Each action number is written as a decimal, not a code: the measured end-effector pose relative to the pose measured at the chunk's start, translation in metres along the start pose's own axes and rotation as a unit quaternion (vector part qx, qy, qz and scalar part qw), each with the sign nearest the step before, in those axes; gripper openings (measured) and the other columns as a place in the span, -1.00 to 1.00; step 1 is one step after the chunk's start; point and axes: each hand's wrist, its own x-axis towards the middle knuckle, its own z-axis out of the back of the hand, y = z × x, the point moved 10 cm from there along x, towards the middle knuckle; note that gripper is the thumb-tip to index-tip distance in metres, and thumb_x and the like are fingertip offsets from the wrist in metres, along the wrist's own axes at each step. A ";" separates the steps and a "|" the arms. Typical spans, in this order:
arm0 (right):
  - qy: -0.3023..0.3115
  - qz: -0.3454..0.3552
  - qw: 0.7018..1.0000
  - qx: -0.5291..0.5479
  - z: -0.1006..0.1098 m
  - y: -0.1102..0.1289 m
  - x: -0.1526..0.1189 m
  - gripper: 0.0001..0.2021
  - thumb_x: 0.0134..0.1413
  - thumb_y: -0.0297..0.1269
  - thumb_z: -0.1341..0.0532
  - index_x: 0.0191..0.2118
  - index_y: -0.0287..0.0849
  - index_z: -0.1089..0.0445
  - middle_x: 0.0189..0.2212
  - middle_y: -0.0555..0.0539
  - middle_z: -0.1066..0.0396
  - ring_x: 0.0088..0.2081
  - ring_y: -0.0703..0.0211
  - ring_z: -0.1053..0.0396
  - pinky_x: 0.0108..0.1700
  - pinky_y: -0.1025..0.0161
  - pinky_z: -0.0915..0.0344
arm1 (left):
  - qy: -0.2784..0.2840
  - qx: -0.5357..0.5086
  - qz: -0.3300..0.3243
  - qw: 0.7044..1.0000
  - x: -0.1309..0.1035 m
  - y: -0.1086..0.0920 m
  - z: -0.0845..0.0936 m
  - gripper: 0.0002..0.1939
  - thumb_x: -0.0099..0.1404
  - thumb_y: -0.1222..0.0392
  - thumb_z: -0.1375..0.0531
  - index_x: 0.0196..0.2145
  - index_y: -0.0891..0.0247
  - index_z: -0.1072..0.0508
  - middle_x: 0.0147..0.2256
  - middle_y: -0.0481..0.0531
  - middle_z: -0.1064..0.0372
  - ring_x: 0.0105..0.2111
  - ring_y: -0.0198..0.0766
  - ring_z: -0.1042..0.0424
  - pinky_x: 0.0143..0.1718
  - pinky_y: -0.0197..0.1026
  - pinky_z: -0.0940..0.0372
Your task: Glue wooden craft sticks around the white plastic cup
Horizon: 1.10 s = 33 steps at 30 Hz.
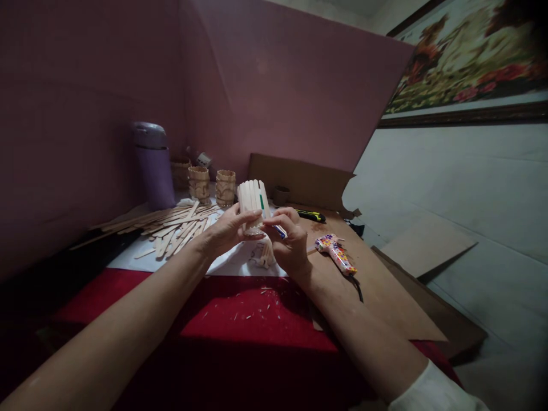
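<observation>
A cup covered with upright wooden craft sticks (249,197) is in my left hand (233,227), its fingers and thumb wrapped round the lower part. A green strip shows in a gap between the sticks. My right hand (291,237) is closed, with its fingertips pinched against the cup's lower right side. Something small and blue (281,232) shows at its fingers; I cannot make out what it is. Below the hands, a small clear object with pale sticks (262,254) lies on the white paper (222,265).
Loose craft sticks (175,228) are heaped at left, before a purple flask (154,171) and finished stick cups (225,187). A patterned glue gun (336,253) and a yellow-black cutter (311,216) lie on cardboard (377,297) at right. Wood scraps dot the red cloth (240,337).
</observation>
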 end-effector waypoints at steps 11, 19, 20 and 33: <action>-0.037 -0.023 0.999 -0.030 0.013 -0.013 0.005 -0.85 0.31 -0.18 -0.20 -0.17 -0.08 -0.49 -0.19 -0.13 -0.40 -0.11 0.03 -0.39 -0.11 0.04 -0.39 | -0.097 0.123 -0.104 0.982 0.006 -0.034 0.039 -0.35 -0.27 0.41 -0.40 -0.13 0.29 -0.40 -0.33 0.01 -0.44 -0.36 -0.20 -0.43 -0.31 -0.17 -0.30; -0.035 -0.031 0.999 -0.021 0.013 -0.020 0.006 -0.80 0.33 -0.15 -0.17 -0.24 -0.09 -0.48 -0.25 -0.11 -0.40 -0.15 0.04 -0.38 -0.10 0.02 -0.38 | -0.021 0.142 0.006 0.990 0.009 -0.009 0.046 -0.32 -0.28 0.49 -0.37 -0.11 0.33 -0.41 -0.25 0.06 -0.49 -0.29 -0.17 -0.46 -0.21 -0.14 -0.28; -0.039 -0.031 0.998 -0.024 0.013 -0.021 0.006 -0.80 0.33 -0.15 -0.16 -0.25 -0.09 -0.48 -0.25 -0.10 -0.40 -0.15 0.05 -0.39 -0.10 0.02 -0.38 | -0.014 0.136 -0.001 0.991 0.009 -0.011 0.045 -0.33 -0.27 0.49 -0.37 -0.10 0.33 -0.41 -0.23 0.08 -0.49 -0.27 -0.17 -0.46 -0.17 -0.14 -0.28; -0.091 -0.094 0.991 -0.004 0.023 -0.041 0.004 -0.67 0.39 -0.10 -0.07 -0.30 -0.12 -0.47 -0.30 -0.09 -0.42 -0.21 0.11 -0.40 -0.13 0.11 -0.35 | -0.022 0.199 -0.029 0.979 0.013 -0.006 0.044 -0.37 -0.26 0.35 -0.44 -0.14 0.31 -0.45 -0.30 0.05 -0.44 -0.35 -0.18 -0.40 -0.28 -0.12 -0.29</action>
